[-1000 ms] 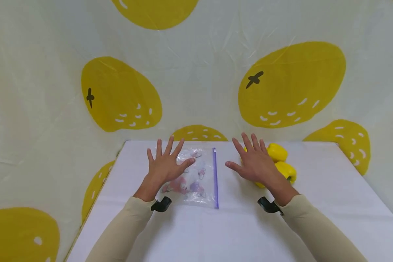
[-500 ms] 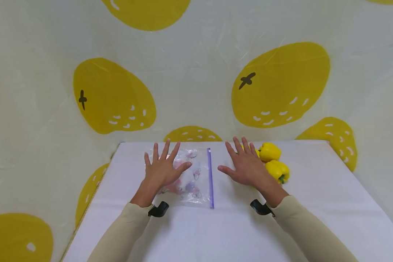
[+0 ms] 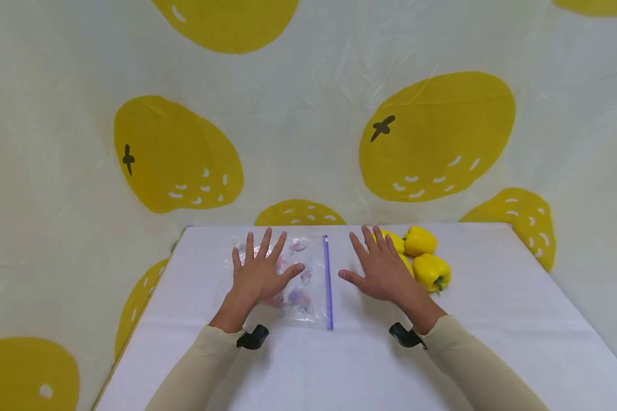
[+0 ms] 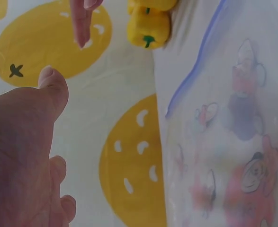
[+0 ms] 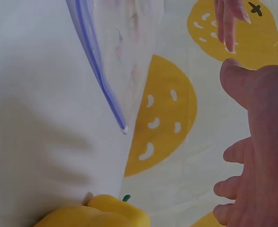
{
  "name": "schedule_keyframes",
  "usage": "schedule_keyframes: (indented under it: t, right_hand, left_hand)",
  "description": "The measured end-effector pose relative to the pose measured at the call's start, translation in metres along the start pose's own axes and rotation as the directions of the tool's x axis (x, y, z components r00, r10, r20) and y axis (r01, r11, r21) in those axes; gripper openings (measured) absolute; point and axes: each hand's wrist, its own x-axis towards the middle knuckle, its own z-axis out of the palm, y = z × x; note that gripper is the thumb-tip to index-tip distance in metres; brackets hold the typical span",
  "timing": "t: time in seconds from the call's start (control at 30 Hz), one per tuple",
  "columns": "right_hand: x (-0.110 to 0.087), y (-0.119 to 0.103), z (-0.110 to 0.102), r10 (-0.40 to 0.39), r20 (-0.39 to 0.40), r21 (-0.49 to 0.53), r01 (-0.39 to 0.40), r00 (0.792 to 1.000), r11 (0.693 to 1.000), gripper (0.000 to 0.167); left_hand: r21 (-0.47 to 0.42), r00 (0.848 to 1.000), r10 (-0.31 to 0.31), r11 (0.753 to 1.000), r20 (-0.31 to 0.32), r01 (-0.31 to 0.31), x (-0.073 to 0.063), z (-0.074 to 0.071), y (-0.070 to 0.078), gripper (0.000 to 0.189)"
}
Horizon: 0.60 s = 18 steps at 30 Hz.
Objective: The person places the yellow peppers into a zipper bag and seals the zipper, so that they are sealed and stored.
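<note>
On the white tabletop [image 3: 308, 371], a clear zip-top bag [image 3: 300, 288] printed with pink and purple figures lies flat, its purple zip edge [image 3: 328, 285] at the right. Above it hangs the left hand [image 3: 260, 275], fingers spread. The right hand [image 3: 383, 269], also spread, hangs in the air beside four yellow bell peppers [image 3: 432, 272], partly hiding two of them.

The bag [image 3: 308, 291] lies on the table [image 3: 493, 319], left of the clustered peppers [image 3: 431, 270], its zip edge [image 3: 328, 285] toward them. The person's left hand [image 3: 259, 274] is over the bag; the right hand [image 3: 384, 273] partly covers the peppers in the head view. Behind the table hangs a sheet [image 3: 298, 114].
</note>
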Motion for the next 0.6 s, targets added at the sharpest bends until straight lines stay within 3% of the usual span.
schedule_keyframes:
  t: [0.6]
  right_hand:
    - [-0.004,-0.003,0.018,-0.003,-0.002,0.018,0.003,1.000,1.000,0.096]
  left_hand:
    - [-0.001,1.000,0.016,1.000,-0.011,-0.016,-0.001,0.016,0.007,0.094]
